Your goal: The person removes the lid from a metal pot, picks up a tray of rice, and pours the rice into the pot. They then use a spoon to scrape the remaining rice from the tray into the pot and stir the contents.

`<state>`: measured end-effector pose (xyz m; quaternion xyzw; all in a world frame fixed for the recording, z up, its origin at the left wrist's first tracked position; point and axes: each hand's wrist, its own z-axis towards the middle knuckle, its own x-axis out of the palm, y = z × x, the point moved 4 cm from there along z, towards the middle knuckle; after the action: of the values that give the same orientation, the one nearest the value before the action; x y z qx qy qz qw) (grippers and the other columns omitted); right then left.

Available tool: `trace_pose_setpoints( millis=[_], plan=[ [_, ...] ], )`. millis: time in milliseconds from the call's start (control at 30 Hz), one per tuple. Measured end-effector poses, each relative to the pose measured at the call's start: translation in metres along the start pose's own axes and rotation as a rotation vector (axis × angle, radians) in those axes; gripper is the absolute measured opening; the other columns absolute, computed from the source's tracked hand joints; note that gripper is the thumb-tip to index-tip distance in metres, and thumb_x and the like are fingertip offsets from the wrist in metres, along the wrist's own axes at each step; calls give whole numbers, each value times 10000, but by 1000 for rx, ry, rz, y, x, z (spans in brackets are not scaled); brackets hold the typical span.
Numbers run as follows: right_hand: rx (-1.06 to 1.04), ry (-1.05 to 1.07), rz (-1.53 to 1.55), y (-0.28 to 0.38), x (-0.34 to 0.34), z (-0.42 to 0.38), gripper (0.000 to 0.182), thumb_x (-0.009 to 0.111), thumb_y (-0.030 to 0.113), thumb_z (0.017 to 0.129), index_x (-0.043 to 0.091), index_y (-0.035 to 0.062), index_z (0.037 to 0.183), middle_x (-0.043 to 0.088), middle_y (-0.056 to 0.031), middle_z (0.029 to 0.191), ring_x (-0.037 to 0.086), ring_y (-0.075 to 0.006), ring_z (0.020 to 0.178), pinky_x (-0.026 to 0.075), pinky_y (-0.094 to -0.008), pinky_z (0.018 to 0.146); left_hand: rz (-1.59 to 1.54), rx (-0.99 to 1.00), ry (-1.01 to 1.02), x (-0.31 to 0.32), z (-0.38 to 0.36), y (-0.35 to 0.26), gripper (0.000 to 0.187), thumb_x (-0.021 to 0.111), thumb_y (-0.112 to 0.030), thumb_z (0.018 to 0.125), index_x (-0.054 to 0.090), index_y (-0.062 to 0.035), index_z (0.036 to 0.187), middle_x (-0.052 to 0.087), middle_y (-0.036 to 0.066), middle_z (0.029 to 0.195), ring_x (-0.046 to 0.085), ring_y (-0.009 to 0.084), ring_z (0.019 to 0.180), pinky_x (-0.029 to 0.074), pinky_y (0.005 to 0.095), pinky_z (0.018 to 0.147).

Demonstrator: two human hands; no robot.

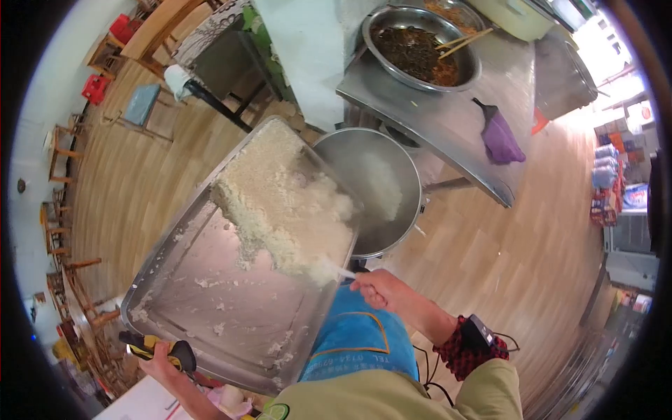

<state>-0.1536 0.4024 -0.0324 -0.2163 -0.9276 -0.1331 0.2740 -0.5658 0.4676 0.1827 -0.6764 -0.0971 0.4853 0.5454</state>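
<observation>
A large metal tray (231, 297) lies tilted in front of me, cooked white rice (280, 196) heaped over its far half and stray clumps on its bare near half. At its lower left corner, my left hand (159, 362) is closed around a yellow-and-black grip (168, 350). My right hand (378, 288) is closed on the white handle of a serving paddle (339, 271); its head is hidden by rice and steam. The tray's right edge overlaps a deep round metal pot (418, 203), with whitish rice (381, 185) showing inside through steam.
A steel table (434, 122) at the upper right bears a metal bowl (472, 77) of dark shredded food with chopsticks (463, 44), and a purple cloth (500, 136). Wooden chairs (66, 150) line the left wall. Stocked shelves (609, 175) stand far right.
</observation>
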Motion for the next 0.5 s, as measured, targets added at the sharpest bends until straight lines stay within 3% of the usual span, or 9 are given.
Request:
trace_pose_setpoints(
  millis=[100, 233, 367, 433, 500],
  plan=[
    [22, -111, 42, 14, -4, 19, 213, 498, 225, 840, 498, 16, 797, 348, 36, 478, 295, -56, 347, 198, -208, 299, -26, 25, 3, 6, -21, -14, 172, 544, 41, 597, 517, 4, 763, 488, 20, 671, 482, 127, 570, 420, 245, 539],
    [-96, -212, 99, 23, 2, 45, 199, 512, 199, 810, 487, 43, 688, 334, 28, 447, 287, -80, 331, 176, -239, 301, 23, -56, 87, 6, -23, -5, 192, 553, 43, 582, 505, 1, 763, 495, 28, 702, 489, 130, 588, 427, 244, 538],
    [-186, -292, 189, 25, -11, 89, 235, 520, 195, 788, 482, 64, 597, 342, 19, 435, 288, -99, 328, 171, -270, 311, -68, -94, 44, 18, -40, -12, 241, 555, 32, 584, 510, 21, 820, 515, 55, 763, 506, 144, 623, 438, 242, 562],
    [-210, -261, 160, 20, -17, 111, 202, 498, 203, 809, 483, 65, 662, 351, 26, 459, 310, -103, 340, 217, -269, 313, -41, -173, 67, 12, -41, -8, 318, 560, 17, 586, 516, 45, 900, 530, 80, 819, 521, 165, 653, 449, 250, 591],
    [-245, -220, 138, 27, -15, 118, 177, 476, 211, 831, 485, 67, 728, 360, 33, 484, 333, -107, 353, 264, -268, 315, -23, -98, 92, 4, -33, 2, 330, 561, 11, 588, 515, 50, 912, 531, 83, 823, 523, 172, 657, 452, 257, 593]
  ],
)
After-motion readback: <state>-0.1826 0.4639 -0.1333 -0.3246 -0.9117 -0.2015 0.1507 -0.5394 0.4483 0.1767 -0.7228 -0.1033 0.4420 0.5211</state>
